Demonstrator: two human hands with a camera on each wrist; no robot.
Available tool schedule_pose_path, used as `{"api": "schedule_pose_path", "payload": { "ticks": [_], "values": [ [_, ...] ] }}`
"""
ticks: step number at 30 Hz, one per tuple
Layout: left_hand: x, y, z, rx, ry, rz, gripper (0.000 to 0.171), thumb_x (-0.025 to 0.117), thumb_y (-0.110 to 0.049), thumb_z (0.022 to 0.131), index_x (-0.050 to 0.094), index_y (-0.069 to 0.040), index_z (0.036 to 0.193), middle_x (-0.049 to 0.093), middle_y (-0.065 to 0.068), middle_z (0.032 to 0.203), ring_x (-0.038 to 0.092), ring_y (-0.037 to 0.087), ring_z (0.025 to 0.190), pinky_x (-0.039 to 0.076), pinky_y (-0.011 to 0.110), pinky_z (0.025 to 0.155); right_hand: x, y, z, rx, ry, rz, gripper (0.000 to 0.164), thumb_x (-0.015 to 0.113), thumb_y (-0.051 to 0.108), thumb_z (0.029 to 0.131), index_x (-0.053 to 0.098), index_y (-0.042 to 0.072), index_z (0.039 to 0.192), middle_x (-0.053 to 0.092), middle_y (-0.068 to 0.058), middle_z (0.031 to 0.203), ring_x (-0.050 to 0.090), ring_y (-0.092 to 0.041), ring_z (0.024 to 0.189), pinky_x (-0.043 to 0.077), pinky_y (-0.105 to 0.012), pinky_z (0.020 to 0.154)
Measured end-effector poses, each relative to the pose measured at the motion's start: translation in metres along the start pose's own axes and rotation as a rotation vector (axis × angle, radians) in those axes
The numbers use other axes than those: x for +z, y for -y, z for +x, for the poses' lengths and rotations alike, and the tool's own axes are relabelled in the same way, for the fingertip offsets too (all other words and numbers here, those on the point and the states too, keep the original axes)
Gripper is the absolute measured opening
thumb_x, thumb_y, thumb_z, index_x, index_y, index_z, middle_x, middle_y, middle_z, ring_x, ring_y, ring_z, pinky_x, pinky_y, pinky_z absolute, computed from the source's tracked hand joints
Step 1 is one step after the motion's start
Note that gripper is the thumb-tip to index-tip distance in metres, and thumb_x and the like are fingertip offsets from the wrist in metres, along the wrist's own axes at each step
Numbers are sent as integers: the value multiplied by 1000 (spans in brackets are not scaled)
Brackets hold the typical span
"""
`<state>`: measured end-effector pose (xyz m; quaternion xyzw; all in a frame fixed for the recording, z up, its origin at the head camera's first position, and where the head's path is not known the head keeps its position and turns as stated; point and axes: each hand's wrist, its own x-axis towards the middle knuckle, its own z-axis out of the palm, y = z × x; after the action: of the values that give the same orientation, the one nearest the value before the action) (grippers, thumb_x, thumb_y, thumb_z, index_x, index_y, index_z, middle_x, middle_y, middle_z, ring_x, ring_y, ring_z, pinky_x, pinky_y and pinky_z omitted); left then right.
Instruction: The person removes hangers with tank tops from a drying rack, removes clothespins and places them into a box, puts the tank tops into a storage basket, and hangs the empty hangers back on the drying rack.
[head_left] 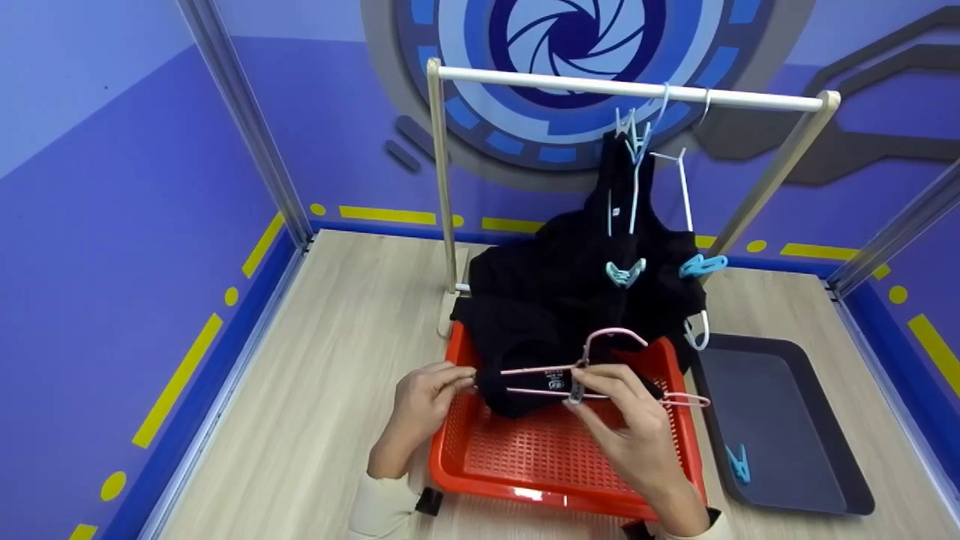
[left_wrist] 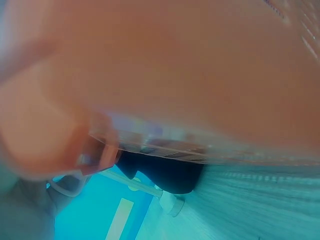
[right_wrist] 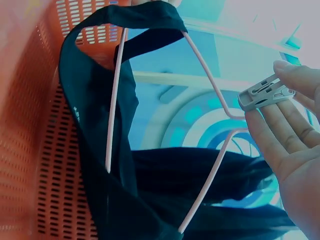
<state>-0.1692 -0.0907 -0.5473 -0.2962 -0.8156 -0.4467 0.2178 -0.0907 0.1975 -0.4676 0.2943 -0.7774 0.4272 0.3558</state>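
A black garment (head_left: 517, 322) with shoulder straps droops over the front of the red basket, threaded on a pink hanger (head_left: 615, 331). At the hanger's left end, my left hand (head_left: 420, 405) pinches the strap edge. My right hand (head_left: 634, 420) holds a grey clothespin (right_wrist: 265, 94) between thumb and fingers, right by the hanger's neck. In the right wrist view, the strap (right_wrist: 145, 17) loops over the hanger's two pink arms. Skin fills most of the left wrist view and hides that hand's grip.
Below my hands stands a red perforated basket (head_left: 525, 491). Behind it, a rack with a white rail (head_left: 540, 79) bears black clothes (head_left: 570, 232) on hangers with several clothespins. To the right lies a dark grey tray (head_left: 795, 420) holding a blue clothespin (head_left: 738, 463).
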Motion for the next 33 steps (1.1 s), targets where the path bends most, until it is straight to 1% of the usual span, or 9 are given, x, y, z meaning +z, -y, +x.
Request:
{"api": "schedule_pose_path", "payload": {
  "ticks": [12, 19, 21, 23, 24, 26, 28, 30, 33],
  "values": [
    [-1, 0, -1, -22, 3, -19, 18, 82, 0, 88, 85, -7, 104, 78, -3, 93, 74, 11, 81, 58, 29, 70, -18, -1, -6, 27, -37, -33, 42, 74, 34, 102, 75, -5, 118, 72, -18, 109, 68, -17, 103, 50, -17, 96],
    [-1, 0, -1, -26, 6, -25, 18, 82, 2, 88, 85, -7, 103, 78, -4, 92, 73, 10, 80, 57, 26, 70, -31, -2, -9, 69, -43, -122, 45, 73, 38, 102, 76, -3, 121, 72, -16, 110, 67, -15, 103, 48, -14, 95],
    [-1, 0, -1, -27, 7, -27, 19, 82, 2, 87, 85, -7, 103, 78, -5, 92, 73, 9, 80, 57, 26, 70, -35, -2, -9, 85, -49, -131, 39, 79, 29, 98, 76, -3, 121, 72, -17, 110, 67, -15, 104, 47, -14, 95],
    [-1, 0, -1, -21, 2, -27, 18, 83, 1, 87, 85, -8, 103, 78, -5, 92, 73, 9, 80, 57, 26, 69, -38, -2, -10, 105, -54, -144, 36, 85, 11, 90, 75, -3, 121, 72, -18, 110, 66, -14, 105, 47, -14, 95],
    [-1, 0, -1, -16, -1, -26, 18, 83, 1, 87, 85, -7, 103, 78, -4, 91, 72, 10, 79, 56, 26, 69, -40, -1, -10, 116, -56, -149, 39, 87, 0, 84, 75, -4, 121, 72, -18, 110, 66, -14, 105, 47, -14, 94],
    [0, 0, -1, -2, -8, -22, 17, 83, 0, 87, 85, -7, 103, 78, -3, 91, 72, 10, 77, 56, 27, 67, -44, 0, -9, 135, -61, -164, 53, 87, -18, 70, 75, -5, 120, 72, -19, 109, 66, -13, 104, 49, -13, 94],
    [0, 1, -1, 10, -17, -15, 17, 83, -1, 87, 85, -7, 103, 78, -2, 91, 71, 11, 76, 55, 27, 66, -49, 2, -9, 154, -64, -181, 60, 85, -26, 63, 75, -6, 119, 71, -19, 109, 66, -12, 102, 50, -13, 93],
    [0, 1, -1, 16, -20, -10, 17, 83, -1, 87, 85, -7, 103, 78, -2, 91, 71, 12, 76, 55, 28, 66, -53, 3, -8, 161, -74, -181, 59, 85, -27, 63, 74, -8, 118, 71, -20, 108, 67, -13, 100, 51, -13, 92],
    [0, 0, -1, 10, -18, -8, 17, 84, -2, 87, 85, -7, 103, 78, -2, 92, 71, 13, 77, 56, 30, 67, -61, 0, -11, 166, -91, -183, 47, 86, -18, 73, 74, -10, 118, 70, -22, 107, 68, -12, 99, 52, -14, 91]
  ]
}}
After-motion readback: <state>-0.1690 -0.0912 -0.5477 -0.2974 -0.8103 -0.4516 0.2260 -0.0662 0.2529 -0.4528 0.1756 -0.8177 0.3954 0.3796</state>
